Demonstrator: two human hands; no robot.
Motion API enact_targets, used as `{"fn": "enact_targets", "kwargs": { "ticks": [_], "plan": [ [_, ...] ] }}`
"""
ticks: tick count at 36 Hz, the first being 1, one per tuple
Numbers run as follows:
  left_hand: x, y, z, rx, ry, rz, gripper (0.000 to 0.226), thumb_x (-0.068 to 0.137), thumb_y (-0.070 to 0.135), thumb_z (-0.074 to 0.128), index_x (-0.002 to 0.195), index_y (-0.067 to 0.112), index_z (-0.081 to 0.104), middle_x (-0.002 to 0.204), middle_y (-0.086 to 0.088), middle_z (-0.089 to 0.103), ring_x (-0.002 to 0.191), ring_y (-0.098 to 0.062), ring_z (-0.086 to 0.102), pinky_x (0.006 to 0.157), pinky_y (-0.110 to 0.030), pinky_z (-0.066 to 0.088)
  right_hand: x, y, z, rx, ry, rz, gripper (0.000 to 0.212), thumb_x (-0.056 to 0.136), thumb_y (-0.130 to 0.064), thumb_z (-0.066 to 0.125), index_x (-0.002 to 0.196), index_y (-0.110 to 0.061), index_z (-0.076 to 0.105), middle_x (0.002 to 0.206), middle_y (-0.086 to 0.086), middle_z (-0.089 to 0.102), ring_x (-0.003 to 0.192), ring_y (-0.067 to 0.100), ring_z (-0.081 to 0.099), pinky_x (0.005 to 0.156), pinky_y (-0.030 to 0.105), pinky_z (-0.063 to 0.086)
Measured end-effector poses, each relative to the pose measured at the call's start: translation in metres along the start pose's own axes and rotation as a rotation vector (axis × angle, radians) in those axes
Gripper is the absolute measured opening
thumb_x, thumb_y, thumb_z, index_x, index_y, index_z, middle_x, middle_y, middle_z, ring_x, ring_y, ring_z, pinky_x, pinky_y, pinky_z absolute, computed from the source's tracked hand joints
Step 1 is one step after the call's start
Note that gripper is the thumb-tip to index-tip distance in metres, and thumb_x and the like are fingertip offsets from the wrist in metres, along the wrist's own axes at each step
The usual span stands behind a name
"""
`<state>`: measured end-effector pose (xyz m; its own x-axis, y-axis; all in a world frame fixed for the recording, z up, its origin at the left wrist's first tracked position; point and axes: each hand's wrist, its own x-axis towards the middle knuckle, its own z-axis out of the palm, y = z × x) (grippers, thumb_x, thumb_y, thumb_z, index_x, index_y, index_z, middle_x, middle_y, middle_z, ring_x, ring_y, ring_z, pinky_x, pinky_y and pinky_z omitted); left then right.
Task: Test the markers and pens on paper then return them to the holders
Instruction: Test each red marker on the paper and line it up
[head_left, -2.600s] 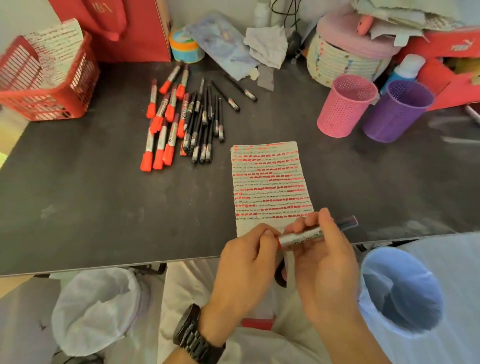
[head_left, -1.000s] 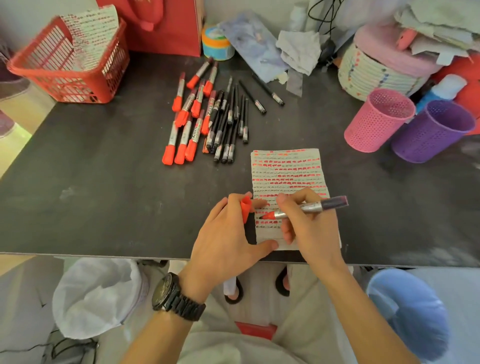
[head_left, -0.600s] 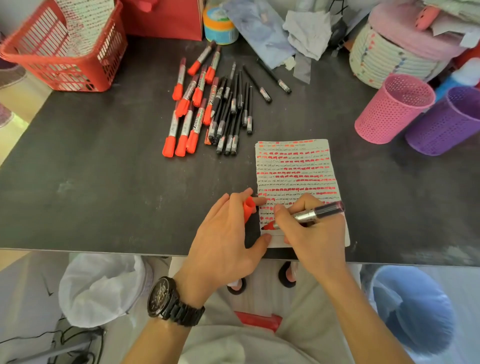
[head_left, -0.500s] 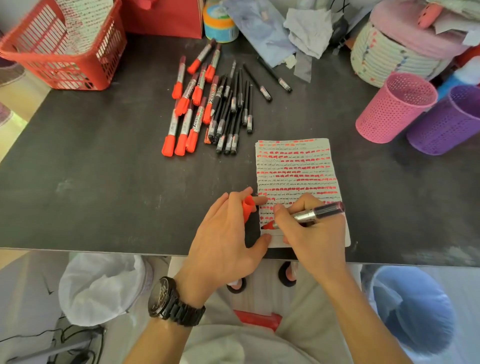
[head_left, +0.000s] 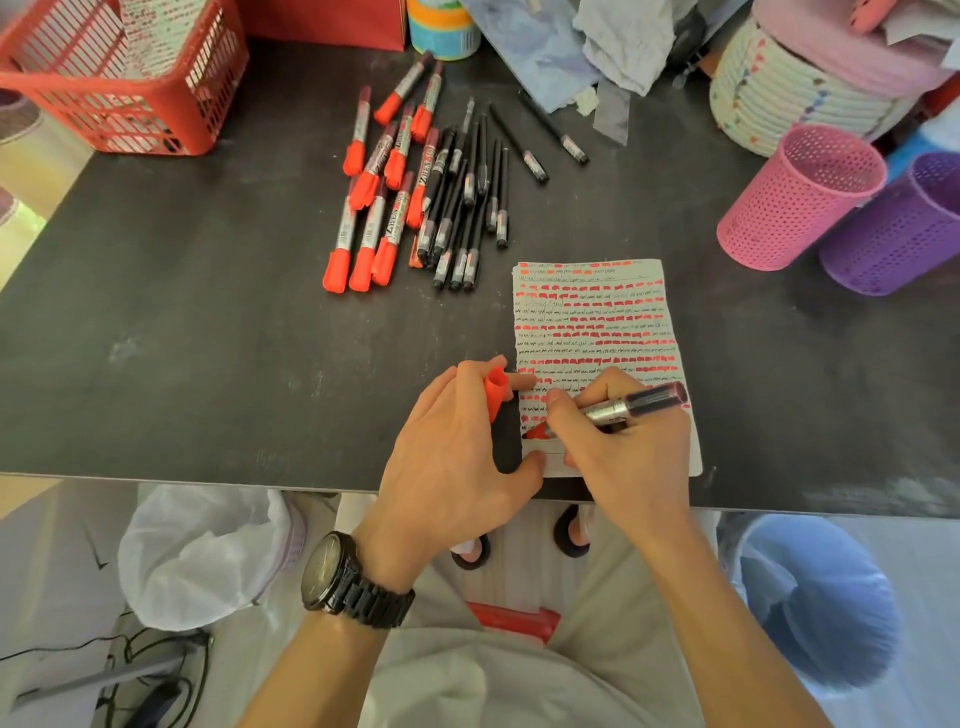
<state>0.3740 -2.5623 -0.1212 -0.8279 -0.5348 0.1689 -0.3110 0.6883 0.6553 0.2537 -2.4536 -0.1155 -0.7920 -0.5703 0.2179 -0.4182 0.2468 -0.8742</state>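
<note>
Head view looks down on a dark surface (head_left: 208, 338), where the right hand (head_left: 628, 457) grasps an uncapped red marker (head_left: 623, 408) low on its barrel, with the tip down on the paper (head_left: 597, 322) at its 7 o'clock corner; the left hand (head_left: 452, 457) pinches the orange cap (head_left: 494, 389) between its fingers, while a fingertip and the thumb press on the left edge of the sheet. I judge the marker to be light and stiff, with a smooth barrel that can slip; for writing it is best held near the tip, and by the middle of the barrel when it goes into a holder. The cap is small and easy to drop, so it should be pushed on straight until it closes. The sheet is thin and probably slides on this surface, so holding it flat at the edge is sensible. At 10 o'clock from the paper lies the pile of markers and pens (head_left: 415, 197); at 2 o'clock the pink holder (head_left: 795, 202) and the purple holder (head_left: 893, 228) stand just beside each other.
</note>
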Motion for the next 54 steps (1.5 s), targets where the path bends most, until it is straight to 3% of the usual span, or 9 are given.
{"fn": "enact_targets", "kwargs": {
  "ticks": [23,28,34,38,43,46,49,51,54],
  "plan": [
    [0.000,0.004,-0.001,0.010,0.015,-0.022,0.052,0.073,0.047,0.065,0.111,0.028,0.035,0.132,0.018,0.059,0.136,-0.008,0.046,0.110,-0.024,0.036,0.000,0.000,0.000,0.015,0.007,-0.020,0.022,0.085,-0.019,0.071,0.067,-0.013,0.061,0.062,-0.005,0.063,0.055,0.017,0.063,0.048,0.035,0.051],
    [0.000,0.004,0.000,0.007,0.017,-0.014,0.053,0.073,0.044,0.068,0.112,0.026,0.036,0.132,0.017,0.060,0.136,-0.008,0.046,0.110,-0.024,0.035,0.001,-0.001,-0.001,0.011,0.009,-0.031,0.022,0.084,-0.024,0.069,0.065,-0.015,0.060,0.063,-0.007,0.064,0.056,0.014,0.064,0.049,0.022,0.050],
    [0.000,0.004,0.000,0.001,0.009,-0.027,0.053,0.073,0.047,0.067,0.111,0.027,0.035,0.131,0.018,0.060,0.135,-0.006,0.046,0.109,-0.018,0.031,0.000,0.001,-0.001,0.017,0.018,-0.017,0.023,0.085,-0.020,0.070,0.066,-0.016,0.059,0.061,-0.006,0.063,0.057,0.013,0.065,0.050,0.029,0.054],
    [0.000,0.002,0.000,0.014,-0.010,-0.041,0.055,0.073,0.044,0.072,0.109,0.031,0.032,0.132,0.019,0.059,0.135,-0.005,0.045,0.107,-0.017,0.030,0.001,-0.001,-0.004,0.165,0.103,0.063,0.025,0.090,-0.019,0.072,0.069,-0.023,0.060,0.059,-0.009,0.066,0.060,0.005,0.067,0.055,0.015,0.051],
    [0.001,0.004,-0.006,-0.069,-0.042,-0.083,0.043,0.077,0.042,0.066,0.105,0.034,0.034,0.132,0.024,0.056,0.131,-0.003,0.047,0.102,-0.024,0.040,0.006,-0.008,-0.010,0.390,0.135,0.176,0.015,0.090,-0.040,0.071,0.084,-0.028,0.065,0.066,-0.004,0.066,0.054,0.006,0.060,0.049,0.016,0.048],
    [0.003,0.005,-0.014,-0.373,-0.008,-0.207,0.023,0.081,0.041,0.054,0.098,0.047,0.038,0.122,0.024,0.060,0.109,-0.007,0.055,0.085,-0.030,0.045,0.009,-0.010,-0.013,0.440,0.116,0.156,0.008,0.091,-0.034,0.071,0.096,-0.027,0.068,0.075,-0.003,0.068,0.051,0.008,0.056,0.047,0.018,0.046],
    [0.002,0.001,-0.018,-0.573,0.069,-0.281,0.007,0.091,0.035,0.046,0.095,0.037,0.051,0.089,0.014,0.060,0.083,-0.007,0.054,0.076,-0.032,0.041,0.009,-0.009,-0.014,0.523,0.087,0.171,0.017,0.094,-0.031,0.068,0.109,-0.026,0.071,0.094,0.002,0.073,0.053,0.013,0.057,0.050,0.020,0.049],
    [0.000,0.000,-0.018,-0.568,0.087,-0.294,0.020,0.093,0.041,0.040,0.102,0.034,0.057,0.081,0.016,0.055,0.076,-0.004,0.050,0.072,-0.029,0.039,0.009,-0.008,-0.015,0.623,0.054,0.203,0.024,0.092,-0.030,0.062,0.112,-0.021,0.072,0.103,0.008,0.073,0.054,0.017,0.056,0.052,0.021,0.049],
    [-0.001,0.000,-0.015,-0.489,0.074,-0.293,0.037,0.094,0.055,0.035,0.122,0.045,0.057,0.102,0.018,0.059,0.097,-0.005,0.058,0.082,-0.029,0.045,0.007,-0.006,-0.016,0.682,0.030,0.232,0.018,0.089,-0.028,0.059,0.101,-0.023,0.072,0.095,0.015,0.075,0.052,0.020,0.056,0.052,0.023,0.049]
  ]
}}
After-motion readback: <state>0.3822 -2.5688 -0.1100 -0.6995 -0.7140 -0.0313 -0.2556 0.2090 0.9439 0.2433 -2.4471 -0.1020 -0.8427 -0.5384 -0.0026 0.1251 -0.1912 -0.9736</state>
